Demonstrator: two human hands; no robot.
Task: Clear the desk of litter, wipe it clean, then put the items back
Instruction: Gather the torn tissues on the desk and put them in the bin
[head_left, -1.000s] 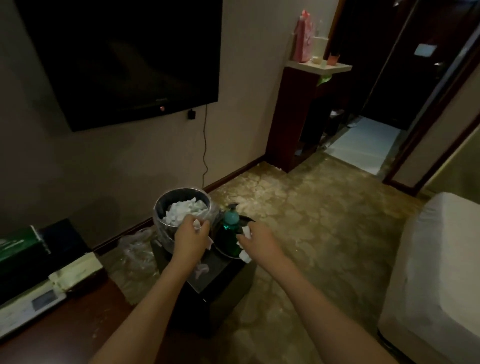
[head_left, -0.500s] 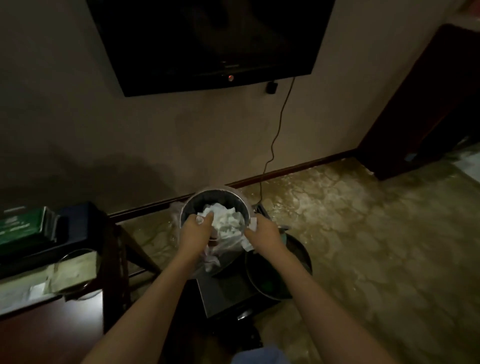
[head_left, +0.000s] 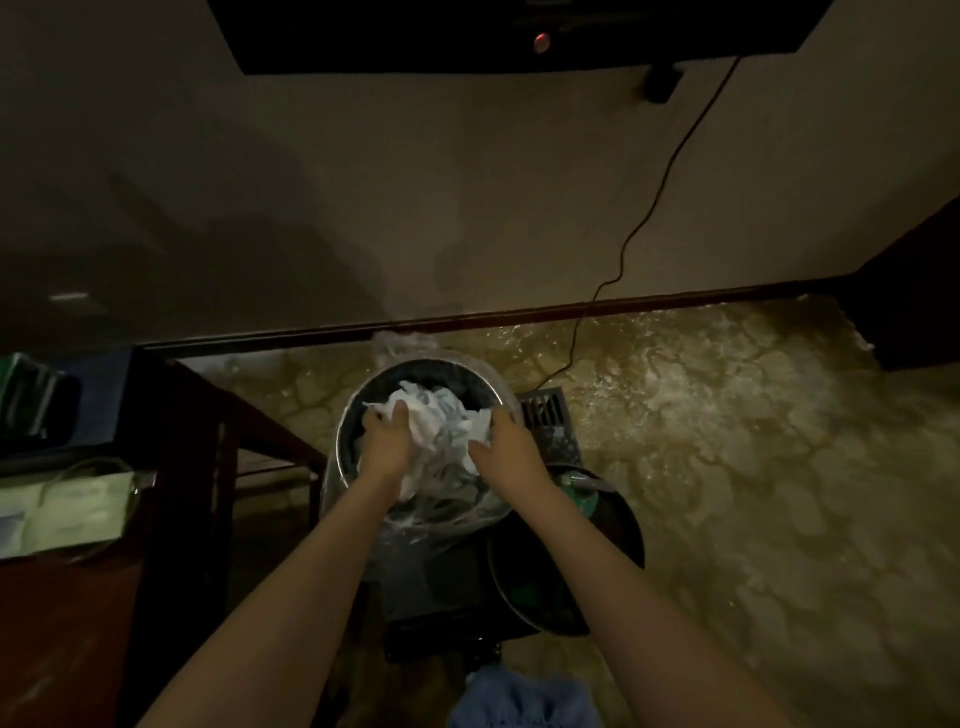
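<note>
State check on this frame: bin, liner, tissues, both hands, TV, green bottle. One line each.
waste bin: upright, close to full, on the floor beside the desk
clear liner: in the bin, draped over its rim
tissue wad: crumpled, heaped at the bin's mouth
left hand: on the wad's left side, grip unclear
right hand: on the wad's right side, grip unclear
TV: screen dark, red light lit
green bottle: mostly hidden behind the right arm
</note>
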